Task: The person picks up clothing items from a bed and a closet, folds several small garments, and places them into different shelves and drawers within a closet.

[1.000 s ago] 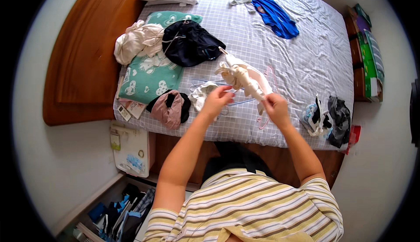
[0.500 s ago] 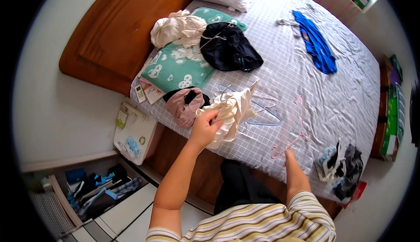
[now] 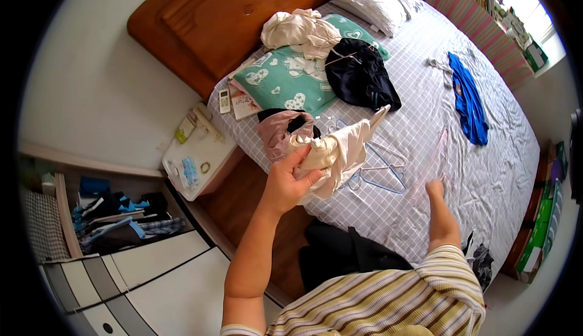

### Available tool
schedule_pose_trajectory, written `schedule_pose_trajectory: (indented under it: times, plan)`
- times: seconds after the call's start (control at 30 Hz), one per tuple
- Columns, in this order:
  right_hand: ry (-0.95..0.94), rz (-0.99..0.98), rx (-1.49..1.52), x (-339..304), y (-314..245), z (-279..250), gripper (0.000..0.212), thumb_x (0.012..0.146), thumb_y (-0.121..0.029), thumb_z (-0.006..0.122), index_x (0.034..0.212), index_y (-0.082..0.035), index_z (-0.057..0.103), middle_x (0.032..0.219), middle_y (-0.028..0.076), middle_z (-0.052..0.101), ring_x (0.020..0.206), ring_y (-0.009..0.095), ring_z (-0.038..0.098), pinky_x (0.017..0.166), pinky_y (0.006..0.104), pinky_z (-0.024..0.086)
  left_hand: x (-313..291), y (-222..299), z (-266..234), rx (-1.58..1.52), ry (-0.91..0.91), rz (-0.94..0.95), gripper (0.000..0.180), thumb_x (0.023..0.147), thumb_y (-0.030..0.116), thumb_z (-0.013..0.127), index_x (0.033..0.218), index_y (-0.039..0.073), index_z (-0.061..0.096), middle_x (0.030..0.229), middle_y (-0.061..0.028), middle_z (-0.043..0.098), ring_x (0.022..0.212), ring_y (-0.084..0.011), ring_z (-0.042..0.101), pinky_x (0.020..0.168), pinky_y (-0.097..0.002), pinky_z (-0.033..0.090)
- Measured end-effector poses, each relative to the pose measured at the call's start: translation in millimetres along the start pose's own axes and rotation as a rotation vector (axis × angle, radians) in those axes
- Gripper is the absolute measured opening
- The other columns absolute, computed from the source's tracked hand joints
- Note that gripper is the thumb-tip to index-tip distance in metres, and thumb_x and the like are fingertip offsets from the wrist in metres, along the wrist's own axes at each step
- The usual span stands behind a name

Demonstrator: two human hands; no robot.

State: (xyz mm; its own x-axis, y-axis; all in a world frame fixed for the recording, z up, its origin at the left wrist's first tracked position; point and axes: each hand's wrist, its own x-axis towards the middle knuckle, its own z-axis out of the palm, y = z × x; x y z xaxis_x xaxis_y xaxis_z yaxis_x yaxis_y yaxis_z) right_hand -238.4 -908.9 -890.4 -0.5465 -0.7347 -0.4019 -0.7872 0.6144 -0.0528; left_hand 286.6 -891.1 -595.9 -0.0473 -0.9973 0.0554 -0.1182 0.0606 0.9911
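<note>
My left hand (image 3: 286, 179) is closed around a bunched cream garment (image 3: 347, 154), which hangs in folds above the near edge of the bed. Farther right, my right hand (image 3: 434, 188) is closed on a pink clothes hanger (image 3: 444, 143), blurred and held over the sheet; its fingers are mostly hidden. Beneath and beyond the cream garment lie a blue hanger (image 3: 388, 178) and a white hanger (image 3: 398, 155). A dusty-pink garment (image 3: 278, 131) lies bunched just left of the cream one.
A black garment (image 3: 358, 75) and another cream garment (image 3: 297, 31) lie by a green pillow (image 3: 282, 81). A blue garment (image 3: 466, 102) is spread at the far right. Left of the bed stand a bedside table (image 3: 173, 154) and an open drawer of clothes (image 3: 121, 214).
My right hand has moved forward with the pink hanger. My left hand keeps its hold on the cream garment. The view has turned, bringing more of the drawer side and window into sight.
</note>
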Motion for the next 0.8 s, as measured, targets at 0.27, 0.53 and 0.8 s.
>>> schedule_pose_trajectory:
  times: [0.27, 0.53, 0.8]
  plan:
    - [-0.414, -1.107, 1.054, -147.3, -264.7, -141.4, 0.018, 0.084, -0.015, 0.067, 0.092, 0.002, 0.064, 0.083, 0.005, 0.066, 0.078, 0.012, 0.062, 0.068, 0.0264, 0.049, -1.0, -28.5, 32.6, -0.075, 0.208, 0.067, 0.021, 0.085, 0.011, 0.065, 0.102, -0.001, 0.066, 0.08, -0.002, 0.066, 0.072, -0.0063, 0.056, 0.065, -0.0227, 0.044]
    - [-0.319, -1.375, 0.734, -159.2, -270.3, -118.4, 0.017, 0.078, -0.013, 0.072, 0.082, 0.002, 0.065, 0.07, 0.0, 0.064, 0.062, 0.007, 0.057, 0.058, 0.0247, 0.046, -9.2, -86.4, 120.0, 0.319, 0.637, 0.02, 0.017, 0.083, 0.013, 0.063, 0.097, 0.005, 0.068, 0.081, -0.0172, 0.064, 0.074, -0.0292, 0.065, 0.063, -0.0341, 0.048]
    - [-0.413, -1.391, 0.916, -91.8, -222.4, -144.3, 0.024, 0.075, -0.014, 0.071, 0.066, 0.005, 0.06, 0.055, 0.015, 0.056, 0.046, 0.017, 0.051, 0.046, 0.0309, 0.039, -15.9, -72.3, 216.2, 0.791, 0.888, -0.002, 0.015, 0.083, 0.013, 0.063, 0.093, 0.003, 0.068, 0.076, -0.0142, 0.062, 0.067, -0.0308, 0.06, 0.059, -0.0352, 0.046]
